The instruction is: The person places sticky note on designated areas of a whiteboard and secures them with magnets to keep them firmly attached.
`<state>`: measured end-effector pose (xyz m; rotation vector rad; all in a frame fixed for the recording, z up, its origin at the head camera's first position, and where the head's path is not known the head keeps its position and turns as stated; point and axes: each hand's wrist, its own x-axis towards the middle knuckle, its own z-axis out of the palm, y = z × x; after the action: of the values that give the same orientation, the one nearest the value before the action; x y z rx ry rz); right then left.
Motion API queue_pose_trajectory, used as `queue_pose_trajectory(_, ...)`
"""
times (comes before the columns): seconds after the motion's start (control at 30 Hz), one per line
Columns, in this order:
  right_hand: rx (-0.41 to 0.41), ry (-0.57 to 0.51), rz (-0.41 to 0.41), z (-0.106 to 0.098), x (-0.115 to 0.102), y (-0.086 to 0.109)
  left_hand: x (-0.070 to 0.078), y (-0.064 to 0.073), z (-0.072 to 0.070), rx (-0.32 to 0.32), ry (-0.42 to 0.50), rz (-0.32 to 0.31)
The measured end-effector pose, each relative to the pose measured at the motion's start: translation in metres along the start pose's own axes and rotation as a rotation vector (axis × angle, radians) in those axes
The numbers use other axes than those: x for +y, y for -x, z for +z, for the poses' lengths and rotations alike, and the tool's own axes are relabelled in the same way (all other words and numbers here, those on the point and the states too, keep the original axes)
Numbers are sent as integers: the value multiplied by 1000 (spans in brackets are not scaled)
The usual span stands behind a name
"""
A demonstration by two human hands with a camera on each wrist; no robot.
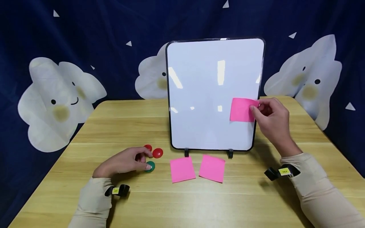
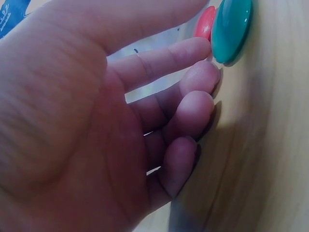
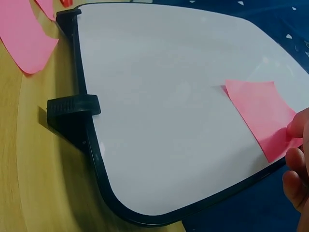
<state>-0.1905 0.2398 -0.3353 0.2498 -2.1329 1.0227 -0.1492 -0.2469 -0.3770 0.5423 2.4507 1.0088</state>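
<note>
Pinching a pink note (image 1: pixel 240 110), the right hand (image 1: pixel 272 118) is held at the whiteboard's (image 1: pixel 205 79) right edge. A green disc (image 1: pixel 152 165) is touched by the loosely spread left hand (image 1: pixel 124 162). Released unfastened, the note might fall.

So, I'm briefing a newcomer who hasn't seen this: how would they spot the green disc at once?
Find the standing whiteboard in the head view. Look left of its lower edge on the wooden table, by the left hand. There, the green disc lies nearest the camera, its colour setting it apart from the two red discs beside it.
</note>
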Motion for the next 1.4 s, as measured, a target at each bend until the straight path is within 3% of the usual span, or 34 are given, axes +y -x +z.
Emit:
queue_pose_trajectory(0.43,8,-85,149,1,-4,1,0,-2,1,5,-25,-10)
queue_pose_trajectory(0.73,38,-83,63,6,5,2,-1,-3,2,9,-37,-33)
queue_pose_trajectory(1.13,36,-114,66,6,7,4,1,-2,-1,0,-20,-27)
queue_pose_trajectory(1.4,30,-184,52,1,-20,6,1,-1,-2,-6,-14,-2)
